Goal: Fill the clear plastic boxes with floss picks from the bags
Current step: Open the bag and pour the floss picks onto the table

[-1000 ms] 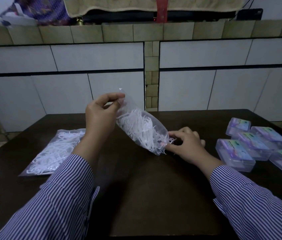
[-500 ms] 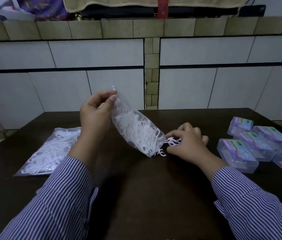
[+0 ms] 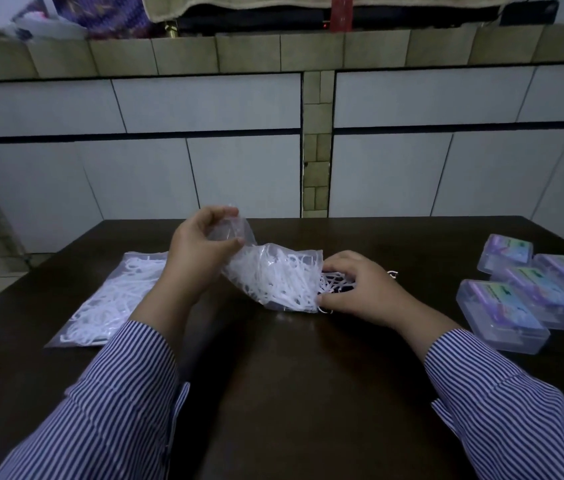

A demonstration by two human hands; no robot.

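A clear bag of white floss picks (image 3: pixel 273 278) lies tipped on the dark table (image 3: pixel 291 375), its mouth to the right. My left hand (image 3: pixel 200 254) pinches the bag's closed upper end. My right hand (image 3: pixel 360 289) rests at the bag's mouth with curled fingers over loose floss picks (image 3: pixel 334 284) spilling out. A second, flat bag of picks (image 3: pixel 114 299) lies at the left. Several closed clear plastic boxes (image 3: pixel 502 313) with purple labels stand at the right.
A tiled wall with white panels (image 3: pixel 239 168) rises behind the table's far edge. One stray floss pick (image 3: pixel 392 274) lies just beyond my right hand. Cloths sit on the ledge above.
My left hand has lowered the bag from a steep tilt to almost flat on the table. More picks have slid out at its mouth, under my right hand.
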